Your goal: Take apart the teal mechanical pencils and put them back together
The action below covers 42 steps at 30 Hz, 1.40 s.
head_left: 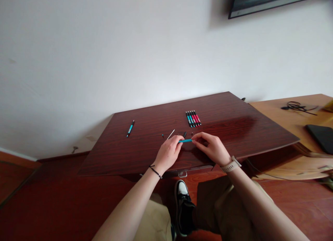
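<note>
Dark wooden desk [145, 154] is bearing a row of pens [193, 118]; left hand [168, 154] and right hand [212, 148] are pinching a teal pen barrel [185, 140] by its ends.

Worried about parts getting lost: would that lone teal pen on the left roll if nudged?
Probably: the lone teal pen looks slim and round, lying free on the glossy table. Likely light and stiff, so a nudge could send it sliding or rolling.

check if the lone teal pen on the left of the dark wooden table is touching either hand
Apart. The head view shows the lone teal pen lying alone on the dark wooden table, with bare wood between it and the left hand; the right hand is farther still.
</note>
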{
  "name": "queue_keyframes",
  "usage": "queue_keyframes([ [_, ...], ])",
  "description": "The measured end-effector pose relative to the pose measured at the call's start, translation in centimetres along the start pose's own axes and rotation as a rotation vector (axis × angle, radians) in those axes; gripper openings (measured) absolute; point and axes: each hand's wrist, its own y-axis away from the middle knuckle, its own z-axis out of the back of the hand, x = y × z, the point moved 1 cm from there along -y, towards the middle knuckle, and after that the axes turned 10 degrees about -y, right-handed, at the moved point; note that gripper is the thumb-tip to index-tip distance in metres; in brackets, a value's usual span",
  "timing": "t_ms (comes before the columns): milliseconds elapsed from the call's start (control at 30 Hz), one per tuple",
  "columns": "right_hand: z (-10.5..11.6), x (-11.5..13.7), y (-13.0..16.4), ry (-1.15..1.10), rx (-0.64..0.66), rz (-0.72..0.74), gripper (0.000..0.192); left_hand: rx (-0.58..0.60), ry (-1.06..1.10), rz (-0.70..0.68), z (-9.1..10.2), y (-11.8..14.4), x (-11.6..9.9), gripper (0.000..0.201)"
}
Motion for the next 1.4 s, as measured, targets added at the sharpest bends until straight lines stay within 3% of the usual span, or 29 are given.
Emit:
queue_keyframes([
  [1000, -0.03, -0.14, 0.14, -0.053, 0.011, -0.016, 0.021, -0.008, 0.058, 0.034, -0.17, -0.17, -0.16, 0.014],
  [1233, -0.05, 0.0, 0.09, -0.084, 0.006, -0.035, 0.03, -0.009, 0.23, 0.115, -0.23, -0.05, 0.09, 0.013],
  [1400, -0.04, -0.14, 0.04, -0.028, 0.004, -0.044, 0.029, -0.073, 0.387, 0.175, 0.0, -0.22, 0.21, 0.011],
])
